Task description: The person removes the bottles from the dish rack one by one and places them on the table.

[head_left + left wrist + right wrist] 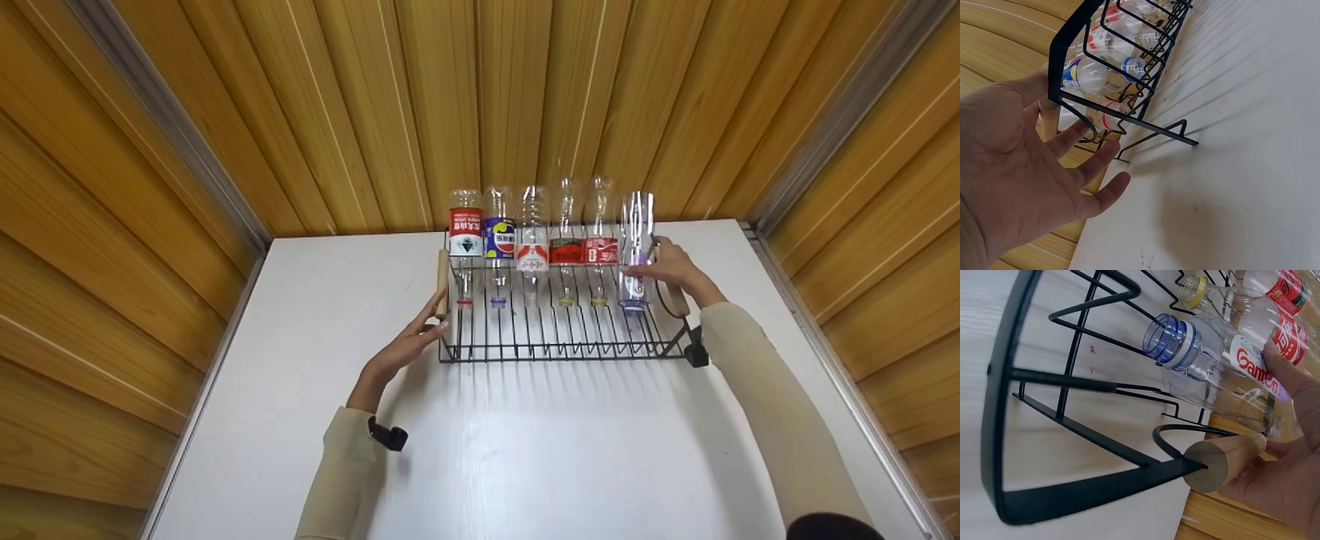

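A black wire rack [555, 348] with wooden side handles stands on the white table. Several clear plastic bottles lean in it in a row, necks toward the person. At the right end, my right hand [675, 268] holds a clear bottle with a purple-white label [1252, 364], its thumb on the label. That bottle's bluish neck [1169, 342] points down toward the wires, beside the right wooden handle [1224, 458]. My left hand [409, 349] is at the left wooden handle [442, 281], its lower fingers spread and loosely extended near the rack's end frame [1057, 67].
Next to the held bottle stand two red-labelled bottles [601, 251], then a white-and-red-labelled one [532, 257], a blue-labelled one [499, 238] and a red-and-white-labelled one [466, 232]. A wood-patterned wall [510, 97] rises right behind the rack. White table surface [510, 457] lies in front.
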The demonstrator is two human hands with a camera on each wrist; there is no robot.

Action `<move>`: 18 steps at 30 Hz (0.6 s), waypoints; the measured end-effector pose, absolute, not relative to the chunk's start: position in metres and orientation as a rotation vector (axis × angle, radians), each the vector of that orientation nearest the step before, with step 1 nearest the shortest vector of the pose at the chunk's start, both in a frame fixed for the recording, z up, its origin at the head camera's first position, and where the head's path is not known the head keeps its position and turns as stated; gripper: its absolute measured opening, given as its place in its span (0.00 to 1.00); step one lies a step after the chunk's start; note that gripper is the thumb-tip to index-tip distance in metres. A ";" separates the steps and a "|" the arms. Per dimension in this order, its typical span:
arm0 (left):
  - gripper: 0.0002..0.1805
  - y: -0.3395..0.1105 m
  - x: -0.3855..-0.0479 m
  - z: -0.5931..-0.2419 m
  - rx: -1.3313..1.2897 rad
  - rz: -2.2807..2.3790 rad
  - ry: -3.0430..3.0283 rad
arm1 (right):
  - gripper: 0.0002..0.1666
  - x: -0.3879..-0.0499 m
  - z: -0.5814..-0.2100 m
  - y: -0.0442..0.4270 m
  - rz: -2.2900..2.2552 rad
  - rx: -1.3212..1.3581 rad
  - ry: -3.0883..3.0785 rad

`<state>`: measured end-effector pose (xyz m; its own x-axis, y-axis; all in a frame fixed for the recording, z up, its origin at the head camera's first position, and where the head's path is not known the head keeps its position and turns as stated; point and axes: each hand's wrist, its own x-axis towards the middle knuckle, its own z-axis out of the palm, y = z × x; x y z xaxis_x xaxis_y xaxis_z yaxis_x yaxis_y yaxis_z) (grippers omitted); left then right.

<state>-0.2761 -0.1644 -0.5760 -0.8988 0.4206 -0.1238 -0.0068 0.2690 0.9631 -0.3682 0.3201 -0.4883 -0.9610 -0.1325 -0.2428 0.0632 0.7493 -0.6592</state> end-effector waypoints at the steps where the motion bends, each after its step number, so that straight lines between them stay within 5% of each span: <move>1: 0.38 -0.165 -0.277 -0.575 0.382 1.658 2.191 | 0.66 -0.368 -0.488 0.320 -1.031 -0.047 2.670; 18: 0.38 -0.163 -0.276 -0.570 0.367 1.622 2.225 | 0.63 -0.373 -0.496 0.321 -1.166 0.000 2.729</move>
